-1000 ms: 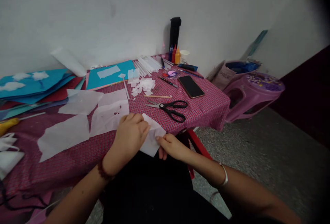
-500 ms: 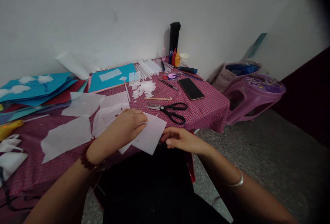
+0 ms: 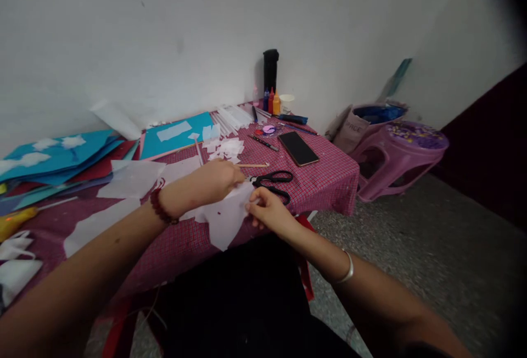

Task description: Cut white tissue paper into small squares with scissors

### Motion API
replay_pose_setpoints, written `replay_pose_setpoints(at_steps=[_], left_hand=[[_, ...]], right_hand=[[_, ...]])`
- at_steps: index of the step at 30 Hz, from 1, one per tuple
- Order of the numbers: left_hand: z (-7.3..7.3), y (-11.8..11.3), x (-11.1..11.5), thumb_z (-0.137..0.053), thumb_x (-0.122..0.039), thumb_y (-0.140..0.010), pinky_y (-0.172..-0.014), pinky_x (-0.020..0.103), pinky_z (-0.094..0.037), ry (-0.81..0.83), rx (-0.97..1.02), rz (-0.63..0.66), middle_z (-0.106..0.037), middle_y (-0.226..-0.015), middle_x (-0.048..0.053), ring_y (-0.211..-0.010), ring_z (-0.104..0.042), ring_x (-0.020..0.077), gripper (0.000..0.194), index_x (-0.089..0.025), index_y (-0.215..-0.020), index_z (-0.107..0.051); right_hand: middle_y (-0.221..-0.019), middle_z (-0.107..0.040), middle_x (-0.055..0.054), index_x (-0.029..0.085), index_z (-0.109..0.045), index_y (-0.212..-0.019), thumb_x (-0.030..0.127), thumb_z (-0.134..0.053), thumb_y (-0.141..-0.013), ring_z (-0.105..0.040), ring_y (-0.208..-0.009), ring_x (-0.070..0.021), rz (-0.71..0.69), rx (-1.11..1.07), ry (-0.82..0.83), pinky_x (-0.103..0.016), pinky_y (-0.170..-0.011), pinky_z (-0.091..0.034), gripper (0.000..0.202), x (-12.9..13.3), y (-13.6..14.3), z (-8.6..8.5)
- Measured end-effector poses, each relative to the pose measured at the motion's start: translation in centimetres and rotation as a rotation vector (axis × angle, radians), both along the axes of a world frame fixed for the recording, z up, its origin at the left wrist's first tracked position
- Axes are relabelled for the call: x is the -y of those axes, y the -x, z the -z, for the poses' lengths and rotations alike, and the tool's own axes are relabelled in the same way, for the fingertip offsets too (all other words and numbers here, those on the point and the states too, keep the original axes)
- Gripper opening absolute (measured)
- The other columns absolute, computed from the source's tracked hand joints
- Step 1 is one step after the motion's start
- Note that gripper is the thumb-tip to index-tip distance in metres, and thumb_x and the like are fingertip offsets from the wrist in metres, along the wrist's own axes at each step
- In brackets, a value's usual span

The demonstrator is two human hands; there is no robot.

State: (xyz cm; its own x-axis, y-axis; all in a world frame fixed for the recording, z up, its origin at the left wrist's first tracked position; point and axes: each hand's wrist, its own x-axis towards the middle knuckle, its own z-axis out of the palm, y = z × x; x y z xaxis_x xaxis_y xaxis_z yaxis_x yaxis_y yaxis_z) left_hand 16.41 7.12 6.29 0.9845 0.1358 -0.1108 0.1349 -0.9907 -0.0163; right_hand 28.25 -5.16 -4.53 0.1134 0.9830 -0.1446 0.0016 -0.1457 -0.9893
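A thin white paper sheet [image 3: 224, 219] hangs at the table's front edge between both hands. My left hand [image 3: 218, 179] is closed on its upper part, fingertips beside the scissors. My right hand [image 3: 265, 210] pinches the sheet's right edge. Black-handled scissors [image 3: 274, 178] lie just beyond, their blades partly hidden by my left hand. Larger white sheets [image 3: 132, 177] are spread to the left. A pile of small cut white pieces [image 3: 226, 148] sits behind my left hand, near a thin wooden stick [image 3: 255, 166].
A phone [image 3: 298, 147] and a pen [image 3: 264, 143] lie on the checked tablecloth [image 3: 329, 177]. Paint bottles [image 3: 271, 101] and a black cylinder [image 3: 270, 70] stand at the back. Blue sheets [image 3: 82, 149] and a yellow tool [image 3: 16, 221] are left; a pink stool [image 3: 395, 155] stands right.
My left hand has moved up and right, near the scissors. My right hand has moved in and now pinches the sheet, which has turned and hangs bent. The view has shifted slightly.
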Motion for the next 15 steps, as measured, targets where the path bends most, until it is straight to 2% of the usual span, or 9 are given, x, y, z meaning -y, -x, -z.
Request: replay_pose_setpoints(at_steps=[4,7,9,12,15], left_hand=[[0.3,2.1,-2.4,-0.048,-0.008,-0.075,-0.059,0.027,-0.037,0.021,-0.111,-0.191,-0.065,-0.068,0.004,-0.061,-0.055,0.0155,0.017,-0.016,-0.072,-0.062],[0.6,4.3,-3.1,-0.046,-0.009,-0.071,-0.054,0.025,-0.03,0.108,-0.109,-0.255,-0.054,-0.056,-0.001,-0.053,-0.047,0.0124,0.015,-0.017,-0.06,-0.053],[0.7,5.4,-3.0,-0.046,-0.01,-0.071,-0.052,0.025,-0.026,0.151,-0.082,-0.28,-0.047,-0.051,-0.003,-0.051,-0.042,0.0111,0.017,-0.018,-0.056,-0.047],[1.0,6.2,-2.6,-0.045,-0.011,-0.071,-0.051,0.025,-0.024,0.193,-0.036,-0.303,-0.042,-0.05,-0.004,-0.049,-0.037,0.0101,0.018,-0.017,-0.054,-0.044],[1.1,6.5,-2.4,-0.045,-0.012,-0.071,-0.052,0.025,-0.024,0.226,0.017,-0.266,-0.045,-0.051,-0.004,-0.05,-0.039,0.0099,0.017,-0.017,-0.055,-0.047]], right_hand=[[-0.06,-0.056,0.006,0.021,-0.046,-0.076,0.022,-0.055,-0.078,-0.047,-0.041,-0.0075,-0.075,0.035,-0.051,-0.018,-0.04,-0.037,0.009,-1.9,-0.3,-0.9],[-0.069,-0.055,0.005,0.02,-0.053,-0.076,0.019,-0.06,-0.074,-0.05,-0.058,-0.0096,-0.001,0.166,-0.205,-0.022,-0.056,-0.042,0.007,-2.4,-1.9,-1.2],[-0.079,-0.056,0.002,0.019,-0.056,-0.083,0.02,-0.06,-0.074,-0.051,-0.063,-0.0106,0.025,0.28,-0.289,-0.025,-0.063,-0.043,0.01,-2.6,-3.0,-1.4],[-0.092,-0.057,-0.002,0.019,-0.058,-0.088,0.023,-0.061,-0.075,-0.056,-0.077,-0.014,-0.092,0.299,-0.388,-0.03,-0.075,-0.046,0.013,-3.2,-3.9,-2.1],[-0.093,-0.059,-0.002,0.019,-0.062,-0.085,0.024,-0.061,-0.077,-0.056,-0.092,-0.0169,-0.24,0.245,-0.441,-0.034,-0.087,-0.043,0.009,-4.2,-4.1,-3.4]])
